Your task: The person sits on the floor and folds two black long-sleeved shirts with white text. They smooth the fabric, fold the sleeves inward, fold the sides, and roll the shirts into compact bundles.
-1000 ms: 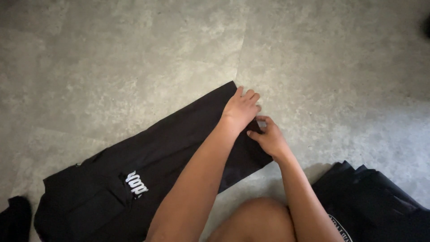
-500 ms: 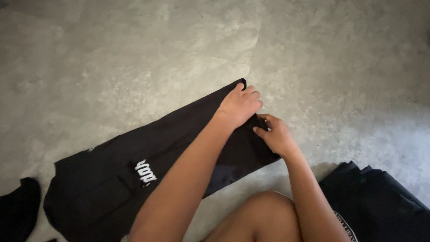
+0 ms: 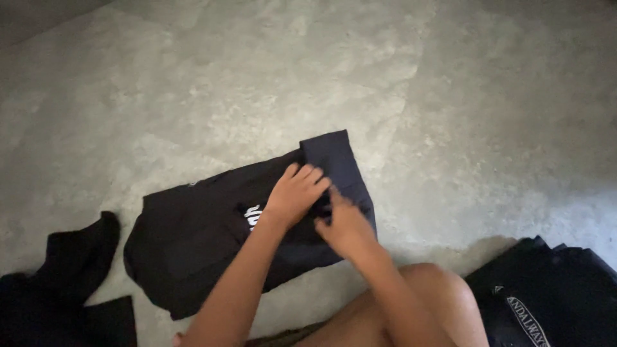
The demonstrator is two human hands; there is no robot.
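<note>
Knee (image 3: 427, 292): bare, near edge, person seated on floor (image 3: 450, 96).
Dark pile (image 3: 565, 302): near right, apart from hands.
Dark cloth (image 3: 58, 283): near left.
Right hand (image 3: 344, 225): palm down on garment (image 3: 193, 238), fingers at folded edge; grasp hidden, cannot tell.
Left hand (image 3: 297, 191): flat, fingers spread, pressing fold, not gripping.
Garment: black, mid-floor, right end folded over, pinned flat by both hands.

black folded garment (image 3: 193, 244) lying on the grey concrete floor (image 3: 450, 96). left hand (image 3: 297, 191) flat on the garment's folded right end; right hand (image 3: 344, 225) touching it just beside. dark clothing (image 3: 58, 283) left of the garment; another dark garment (image 3: 553, 302) well right of it.
</note>
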